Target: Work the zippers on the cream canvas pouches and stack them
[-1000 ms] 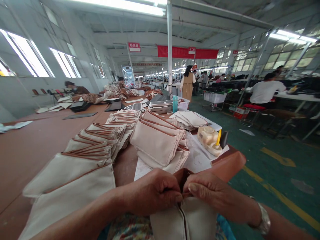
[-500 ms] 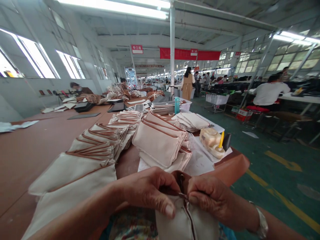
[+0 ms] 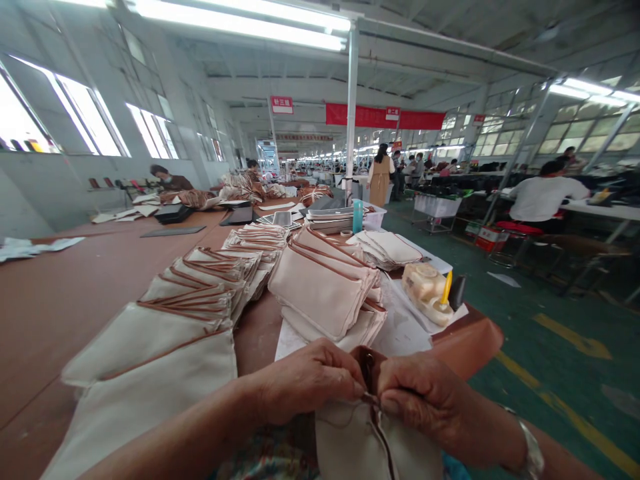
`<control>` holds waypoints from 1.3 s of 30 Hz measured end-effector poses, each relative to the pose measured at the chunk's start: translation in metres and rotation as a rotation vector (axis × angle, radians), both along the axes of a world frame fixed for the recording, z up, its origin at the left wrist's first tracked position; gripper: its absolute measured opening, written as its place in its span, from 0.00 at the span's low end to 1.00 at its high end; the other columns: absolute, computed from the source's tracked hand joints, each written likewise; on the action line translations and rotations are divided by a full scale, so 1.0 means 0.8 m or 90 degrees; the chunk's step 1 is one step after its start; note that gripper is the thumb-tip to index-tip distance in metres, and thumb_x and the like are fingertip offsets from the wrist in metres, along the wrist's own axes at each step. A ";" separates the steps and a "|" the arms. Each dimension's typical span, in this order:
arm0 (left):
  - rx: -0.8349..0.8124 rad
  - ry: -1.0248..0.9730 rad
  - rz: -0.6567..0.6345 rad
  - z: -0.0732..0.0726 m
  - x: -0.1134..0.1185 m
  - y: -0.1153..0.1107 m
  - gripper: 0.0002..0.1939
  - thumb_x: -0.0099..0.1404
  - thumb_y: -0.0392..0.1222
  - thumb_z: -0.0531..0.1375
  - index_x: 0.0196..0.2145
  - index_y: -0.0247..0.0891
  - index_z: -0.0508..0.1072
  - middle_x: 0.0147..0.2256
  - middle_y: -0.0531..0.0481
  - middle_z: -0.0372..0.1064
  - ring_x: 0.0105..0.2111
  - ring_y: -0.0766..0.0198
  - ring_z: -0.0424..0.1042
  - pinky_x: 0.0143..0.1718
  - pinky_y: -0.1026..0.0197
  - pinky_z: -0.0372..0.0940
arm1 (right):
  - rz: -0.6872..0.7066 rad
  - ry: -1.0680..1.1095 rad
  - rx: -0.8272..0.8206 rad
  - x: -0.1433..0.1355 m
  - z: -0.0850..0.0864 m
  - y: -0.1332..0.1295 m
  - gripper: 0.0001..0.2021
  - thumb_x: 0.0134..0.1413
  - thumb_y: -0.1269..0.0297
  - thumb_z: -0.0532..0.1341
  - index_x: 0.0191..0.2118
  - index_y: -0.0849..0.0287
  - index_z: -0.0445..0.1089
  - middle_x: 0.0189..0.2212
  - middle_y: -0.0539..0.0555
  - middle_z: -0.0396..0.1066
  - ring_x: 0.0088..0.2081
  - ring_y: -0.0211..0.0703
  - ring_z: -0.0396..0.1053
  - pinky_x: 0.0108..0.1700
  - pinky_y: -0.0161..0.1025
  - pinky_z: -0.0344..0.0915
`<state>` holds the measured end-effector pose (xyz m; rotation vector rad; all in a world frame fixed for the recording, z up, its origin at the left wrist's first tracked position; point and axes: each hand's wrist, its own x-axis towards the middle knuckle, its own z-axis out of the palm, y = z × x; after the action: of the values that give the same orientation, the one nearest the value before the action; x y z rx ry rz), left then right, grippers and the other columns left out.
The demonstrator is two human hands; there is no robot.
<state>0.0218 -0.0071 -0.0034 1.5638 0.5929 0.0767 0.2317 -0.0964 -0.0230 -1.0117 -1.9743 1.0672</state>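
At the bottom centre I hold a cream fabric pouch (image 3: pixel 345 447) with a brown-edged slit down its middle and a brown part at its top. My left hand (image 3: pixel 307 380) is closed, its fingertips pinching the pouch at the top of the slit. Right beside them, the thumb and bent fingers of my right hand (image 3: pixel 433 397) grip the other side of the same seam. A thin loose thread (image 3: pixel 340 425) curves over the cream cloth below my left fingers. The fingers hide most of the seam's top end.
Cream pieces with brown trim lie in a stack (image 3: pixel 320 287) ahead and a fanned row (image 3: pixel 185 367) at left on the brown table (image 3: pixel 45 307). At right are a glue-stained container (image 3: pixel 425 287), a yellow-handled tool (image 3: pixel 447 288) and a blue bottle (image 3: pixel 357 217). Co-workers sit and stand farther off.
My left thumb, stretched out over the cloth before, has drawn in, and the left fingertips have come up against the seam beside my right hand. The view has shifted slightly.
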 end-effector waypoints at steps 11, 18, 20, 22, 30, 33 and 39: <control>0.100 -0.030 -0.023 -0.007 -0.004 -0.014 0.04 0.56 0.36 0.58 0.26 0.32 0.70 0.22 0.57 0.55 0.22 0.72 0.50 0.20 0.68 0.45 | 0.013 0.019 -0.005 0.011 0.001 0.006 0.13 0.66 0.60 0.53 0.31 0.59 0.64 0.26 0.48 0.61 0.29 0.37 0.57 0.31 0.32 0.54; -0.029 -0.056 -0.024 0.002 -0.016 -0.009 0.11 0.56 0.40 0.63 0.34 0.29 0.74 0.25 0.55 0.60 0.24 0.72 0.53 0.23 0.69 0.48 | -0.007 0.027 -0.040 0.015 -0.006 0.000 0.13 0.66 0.59 0.55 0.32 0.61 0.66 0.27 0.48 0.61 0.29 0.36 0.57 0.30 0.31 0.54; -0.004 -0.053 0.009 0.001 -0.014 -0.014 0.09 0.55 0.36 0.61 0.35 0.30 0.73 0.26 0.55 0.62 0.24 0.72 0.55 0.24 0.69 0.50 | -0.011 0.050 -0.063 0.014 -0.009 0.000 0.14 0.66 0.57 0.55 0.32 0.62 0.67 0.27 0.48 0.61 0.29 0.36 0.57 0.31 0.31 0.55; 0.116 -0.072 0.061 0.000 -0.011 -0.022 0.10 0.54 0.33 0.59 0.37 0.31 0.72 0.26 0.55 0.63 0.24 0.71 0.57 0.24 0.70 0.52 | -0.016 0.079 -0.090 0.014 -0.009 -0.001 0.15 0.66 0.56 0.56 0.34 0.62 0.70 0.28 0.49 0.63 0.30 0.36 0.58 0.32 0.31 0.57; 0.834 -0.173 -0.001 0.001 -0.016 -0.043 0.09 0.58 0.26 0.54 0.33 0.35 0.70 0.34 0.49 0.64 0.29 0.67 0.64 0.29 0.65 0.59 | -0.026 0.186 -0.235 0.006 -0.007 -0.003 0.18 0.65 0.53 0.56 0.45 0.61 0.77 0.40 0.56 0.75 0.39 0.44 0.69 0.40 0.35 0.61; 0.940 -0.108 -0.003 0.002 -0.013 -0.046 0.08 0.59 0.28 0.53 0.30 0.37 0.69 0.29 0.52 0.63 0.24 0.66 0.60 0.25 0.61 0.57 | -0.025 0.216 -0.263 0.001 -0.014 -0.004 0.21 0.66 0.51 0.55 0.43 0.63 0.78 0.35 0.55 0.74 0.33 0.39 0.66 0.33 0.32 0.59; 1.039 -0.070 0.015 -0.009 -0.008 -0.051 0.09 0.65 0.32 0.54 0.27 0.37 0.68 0.26 0.53 0.63 0.21 0.66 0.60 0.24 0.60 0.57 | -0.026 0.223 -0.290 -0.004 -0.027 -0.004 0.18 0.58 0.53 0.64 0.36 0.68 0.76 0.30 0.52 0.67 0.29 0.34 0.58 0.29 0.30 0.53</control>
<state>0.0158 -0.0477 -0.0109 3.0766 0.4164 0.8219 0.2286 -0.0999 -0.0447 -1.0019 -1.4555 1.5937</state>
